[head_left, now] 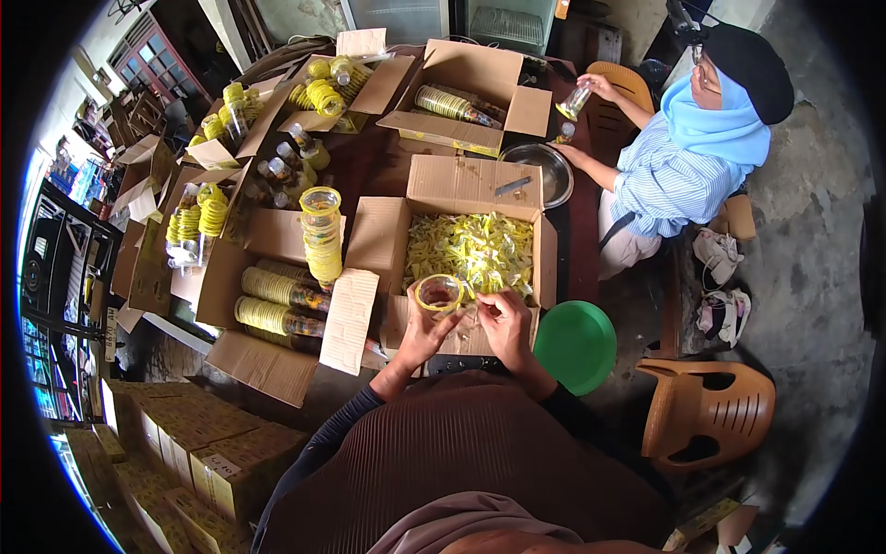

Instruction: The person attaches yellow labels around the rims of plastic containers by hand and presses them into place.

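Observation:
My left hand (425, 334) is wrapped round a clear plastic cup (438, 293) with a yellow rim, its mouth facing up. Close by on the right, my right hand (507, 325) has its fingers pinched together beside the rim; what they hold is too small to make out. Both hands are over the near edge of an open cardboard box (423, 181) full of small yellow-and-clear packets (472, 242). Left of them a tall stack of yellow-rimmed cups (322, 238) stands upright.
An open box (277, 361) at left holds lying cup stacks. A knife (513, 186) rests on the packet box's flap. A metal bowl (552, 174) and a green basin (576, 347) are to the right. Across the table a co-worker (660, 180) handles cups. An orange chair (706, 411) stands right.

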### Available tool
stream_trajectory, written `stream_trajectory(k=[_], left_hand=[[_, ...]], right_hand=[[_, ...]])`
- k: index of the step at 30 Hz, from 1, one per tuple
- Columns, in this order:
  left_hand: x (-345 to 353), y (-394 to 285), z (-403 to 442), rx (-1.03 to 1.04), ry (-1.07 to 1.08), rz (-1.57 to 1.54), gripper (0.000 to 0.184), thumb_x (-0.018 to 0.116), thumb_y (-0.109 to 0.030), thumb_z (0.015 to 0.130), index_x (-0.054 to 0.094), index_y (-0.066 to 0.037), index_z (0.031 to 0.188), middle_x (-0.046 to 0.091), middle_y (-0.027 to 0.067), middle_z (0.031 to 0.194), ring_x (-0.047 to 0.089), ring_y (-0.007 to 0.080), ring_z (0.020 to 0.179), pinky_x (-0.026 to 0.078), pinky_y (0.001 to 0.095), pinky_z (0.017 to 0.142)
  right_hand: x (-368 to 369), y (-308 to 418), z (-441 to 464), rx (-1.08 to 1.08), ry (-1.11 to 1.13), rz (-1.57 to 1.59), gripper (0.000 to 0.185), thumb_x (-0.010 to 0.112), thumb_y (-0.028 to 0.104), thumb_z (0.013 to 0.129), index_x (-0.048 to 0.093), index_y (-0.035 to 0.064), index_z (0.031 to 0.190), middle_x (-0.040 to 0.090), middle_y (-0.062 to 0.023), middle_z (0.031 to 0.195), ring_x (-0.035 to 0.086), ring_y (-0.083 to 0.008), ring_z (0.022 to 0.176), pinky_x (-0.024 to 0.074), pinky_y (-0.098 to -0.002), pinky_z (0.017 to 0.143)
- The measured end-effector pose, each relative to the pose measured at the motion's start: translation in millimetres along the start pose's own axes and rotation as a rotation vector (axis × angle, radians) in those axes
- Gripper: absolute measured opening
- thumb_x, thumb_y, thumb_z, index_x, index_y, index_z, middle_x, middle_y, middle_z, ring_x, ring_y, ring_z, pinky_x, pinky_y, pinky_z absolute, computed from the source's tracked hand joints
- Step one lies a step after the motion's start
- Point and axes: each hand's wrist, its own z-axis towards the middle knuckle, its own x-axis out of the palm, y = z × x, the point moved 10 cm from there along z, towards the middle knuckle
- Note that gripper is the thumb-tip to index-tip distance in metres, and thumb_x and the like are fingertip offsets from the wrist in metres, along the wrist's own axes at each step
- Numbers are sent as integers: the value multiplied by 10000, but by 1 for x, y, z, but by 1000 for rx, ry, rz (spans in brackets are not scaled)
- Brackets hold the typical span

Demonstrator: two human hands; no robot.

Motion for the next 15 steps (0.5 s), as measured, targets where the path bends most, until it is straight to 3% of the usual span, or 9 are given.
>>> stream_trajectory(k=[3,5,7,9,13,15], left_hand=[[-5,9,2,-50,-14,-136,790,642,-108,895,78,-70,1448,448,198,1302,478,260,1205,379,385,1043],[-3,7,2,-42,-40,-119,821,666,-113,881,77,-56,1450,447,203,1303,481,264,1203,381,384,1042],[-3,7,2,-36,-64,-101,852,691,-118,867,76,-41,1452,446,209,1305,484,269,1200,383,384,1041],[-9,-5,3,94,-154,159,856,754,-143,827,150,2,1416,461,219,1264,520,285,1143,425,388,986],[-14,-15,1,69,-203,323,787,801,-162,786,264,25,1329,472,227,1209,557,305,1043,467,396,894],[-16,-31,-2,194,-270,452,695,809,-149,769,327,11,1244,491,211,1145,571,308,963,480,403,824]], right_hand=[[-5,6,-1,-4,-7,-7,155,710,-62,777,654,-3,909,581,-88,778,618,-161,635,502,-259,571],[-7,8,-3,-11,-14,-7,162,711,-62,775,656,-3,915,580,-86,777,614,-162,633,501,-259,570],[-5,7,-5,19,-12,25,243,726,-62,706,650,38,914,591,-101,761,588,-251,659,477,-338,584],[-6,11,-5,-19,-27,16,245,730,-60,702,653,45,910,583,-96,753,583,-245,658,475,-338,580],[-11,27,-5,-130,-66,-32,235,744,-47,691,650,58,880,573,-77,749,584,-242,668,475,-344,575],[-11,34,-5,-178,-66,-69,230,749,-42,686,644,60,865,571,-69,756,585,-244,674,479,-349,578]])
